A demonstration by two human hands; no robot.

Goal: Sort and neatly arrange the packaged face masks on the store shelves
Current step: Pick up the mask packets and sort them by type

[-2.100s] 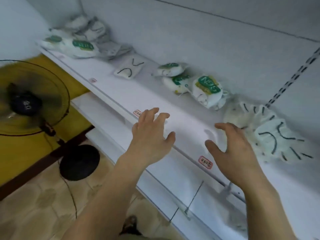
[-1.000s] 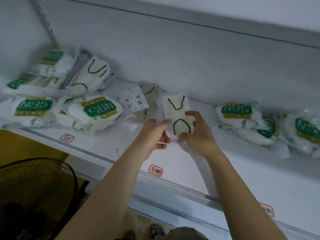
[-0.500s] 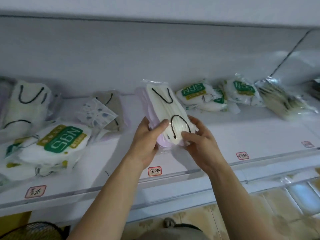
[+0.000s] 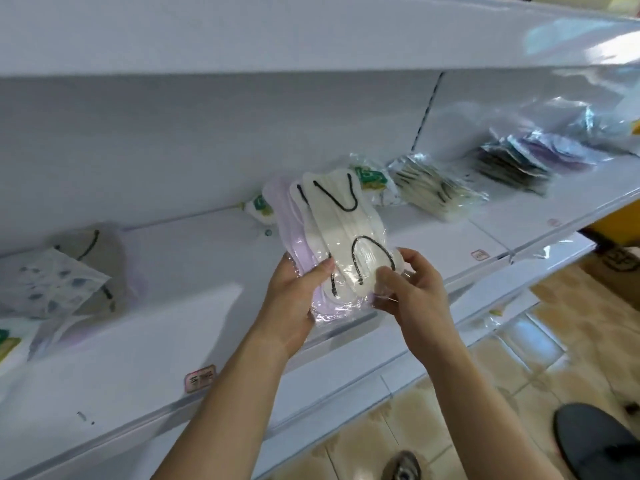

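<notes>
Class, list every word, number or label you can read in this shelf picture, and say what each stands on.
None reads clearly.
Red-framed shelf-edge tag: characters blurred.
Second shelf tag: too small.
Green-labelled mask packs: print partly hidden and blurred.
Cardboard box: dark mark, unreadable.

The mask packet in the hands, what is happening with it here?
A person is sorting packaged masks at a white shelf. Both hands hold one clear packet of cream and lilac masks above the shelf: the left hand grips its lower left edge, the right hand pinches its lower right corner. Other mask packs lie further right on the shelf.
</notes>
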